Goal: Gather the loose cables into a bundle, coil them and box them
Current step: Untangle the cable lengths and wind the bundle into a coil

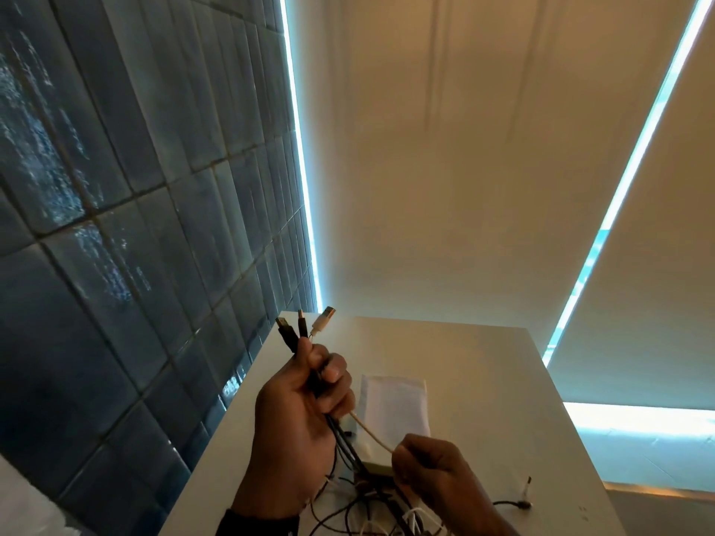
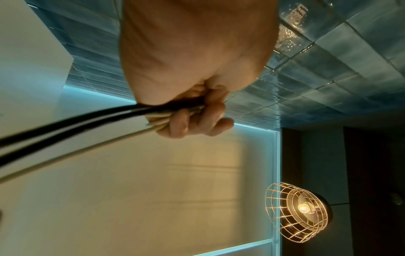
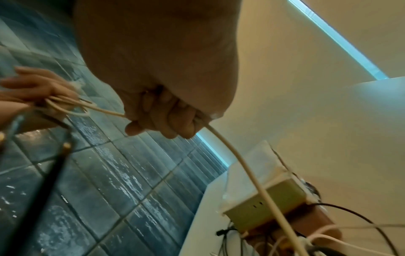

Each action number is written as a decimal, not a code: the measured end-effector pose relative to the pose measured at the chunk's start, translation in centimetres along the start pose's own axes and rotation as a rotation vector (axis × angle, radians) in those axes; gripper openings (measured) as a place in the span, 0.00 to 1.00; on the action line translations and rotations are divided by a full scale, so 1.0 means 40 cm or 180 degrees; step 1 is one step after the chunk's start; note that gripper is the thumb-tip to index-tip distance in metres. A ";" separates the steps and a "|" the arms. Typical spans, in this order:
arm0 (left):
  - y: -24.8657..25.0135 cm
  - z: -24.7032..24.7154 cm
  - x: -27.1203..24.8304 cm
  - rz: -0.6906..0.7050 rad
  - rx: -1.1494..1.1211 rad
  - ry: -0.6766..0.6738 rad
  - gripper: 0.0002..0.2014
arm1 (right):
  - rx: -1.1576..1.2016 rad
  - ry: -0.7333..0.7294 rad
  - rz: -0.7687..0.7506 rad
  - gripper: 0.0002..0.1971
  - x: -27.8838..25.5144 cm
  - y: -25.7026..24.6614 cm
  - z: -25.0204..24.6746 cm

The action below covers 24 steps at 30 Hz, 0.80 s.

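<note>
My left hand [image 1: 309, 384] is raised above the table and grips a bundle of cables [image 2: 87, 123], black and white together. Three plug ends [image 1: 305, 323] stick up above the fist. One white cable [image 1: 371, 431] runs from that fist down to my right hand [image 1: 421, 458], whose curled fingers [image 3: 162, 121] hold it. Below the hands lies a tangle of loose cables [image 1: 371, 508] on the white table [image 1: 503, 400]. A small box [image 3: 263, 199] with a white lid stands on the table behind the tangle.
A dark tiled wall [image 1: 135, 187] runs along the table's left edge. Pale blinds [image 1: 464, 168] hang behind the table. A loose plug end [image 1: 524, 493] lies near the table's right edge. A caged lamp [image 2: 300, 211] shows in the left wrist view.
</note>
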<state>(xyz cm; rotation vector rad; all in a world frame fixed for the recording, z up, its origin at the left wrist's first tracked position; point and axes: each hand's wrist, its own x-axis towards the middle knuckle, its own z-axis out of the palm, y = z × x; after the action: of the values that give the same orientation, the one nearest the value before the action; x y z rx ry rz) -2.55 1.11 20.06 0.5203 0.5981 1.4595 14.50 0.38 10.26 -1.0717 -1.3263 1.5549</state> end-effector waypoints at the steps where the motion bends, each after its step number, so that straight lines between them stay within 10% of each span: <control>1: 0.000 -0.004 -0.001 -0.0003 -0.0021 -0.0026 0.17 | -0.0011 0.0032 0.0065 0.18 0.004 0.016 -0.003; 19: 0.016 -0.016 -0.027 0.0117 0.0415 -0.0009 0.18 | -0.1469 0.0892 0.0584 0.19 0.062 0.202 -0.112; 24: -0.003 -0.018 -0.015 0.0064 0.0619 0.0192 0.15 | -0.0263 0.1193 0.0198 0.11 0.066 0.034 -0.075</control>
<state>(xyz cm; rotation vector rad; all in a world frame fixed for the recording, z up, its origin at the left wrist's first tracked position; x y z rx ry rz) -2.94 0.47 19.47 0.6371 0.7899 1.4478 16.46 3.62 8.40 -1.3895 -1.1139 1.2718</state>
